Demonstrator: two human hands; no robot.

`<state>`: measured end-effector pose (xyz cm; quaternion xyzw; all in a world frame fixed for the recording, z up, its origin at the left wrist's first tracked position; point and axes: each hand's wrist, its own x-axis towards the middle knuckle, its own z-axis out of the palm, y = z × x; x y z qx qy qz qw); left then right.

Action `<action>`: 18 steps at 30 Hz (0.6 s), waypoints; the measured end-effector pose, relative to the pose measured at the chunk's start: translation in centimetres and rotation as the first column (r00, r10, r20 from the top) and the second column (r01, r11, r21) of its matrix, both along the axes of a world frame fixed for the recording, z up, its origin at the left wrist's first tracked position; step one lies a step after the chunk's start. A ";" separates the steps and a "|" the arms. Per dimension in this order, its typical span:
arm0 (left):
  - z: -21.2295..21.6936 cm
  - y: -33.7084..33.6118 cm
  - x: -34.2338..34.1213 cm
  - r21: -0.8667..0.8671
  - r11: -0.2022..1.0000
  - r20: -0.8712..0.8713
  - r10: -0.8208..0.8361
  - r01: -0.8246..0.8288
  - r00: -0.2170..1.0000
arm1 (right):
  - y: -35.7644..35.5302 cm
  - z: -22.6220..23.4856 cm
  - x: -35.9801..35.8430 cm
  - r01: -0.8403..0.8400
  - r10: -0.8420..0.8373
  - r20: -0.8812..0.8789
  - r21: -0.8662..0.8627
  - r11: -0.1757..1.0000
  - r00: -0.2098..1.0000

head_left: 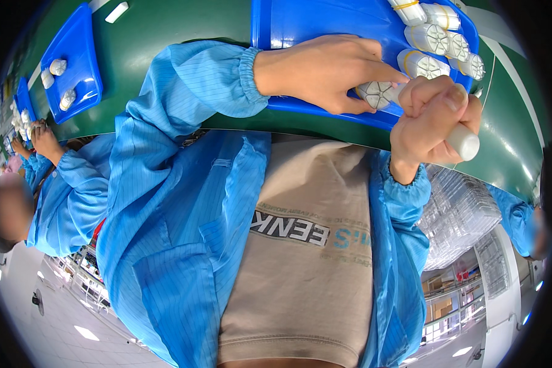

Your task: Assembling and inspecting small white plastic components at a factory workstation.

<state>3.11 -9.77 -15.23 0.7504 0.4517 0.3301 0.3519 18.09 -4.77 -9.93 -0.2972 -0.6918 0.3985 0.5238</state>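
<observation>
Two hands worked at the blue tray (325,24): your left hand (325,70) pinched a white ribbed cylinder (377,94) at its near edge, and your right hand (432,122) was fisted around a white tube (463,142). Both looked light, rigid and smooth; you gripped their sides.

white cylinder (463,142) – held tilted in right grip | white round part (376,94) – ribbed top, on blue tray (325,24) edge, under left fingers
</observation>
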 end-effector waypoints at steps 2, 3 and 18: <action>-0.2 0.2 0.2 0.168 0.981 0.038 0.092 -0.097 0.995 | 0.2 -0.5 0.1 -0.036 0.031 -0.096 -0.049 0.998 0.995; -0.4 0.3 0.2 0.326 0.925 0.090 0.174 -0.194 0.981 | 0.1 -0.4 0.0 -0.038 0.033 -0.097 -0.047 0.998 0.995; 0.7 -0.3 -0.3 -0.147 0.989 0.153 0.045 -0.022 0.987 | 1.2 -0.1 2.0 -0.265 0.177 -0.390 -0.184 0.947 0.904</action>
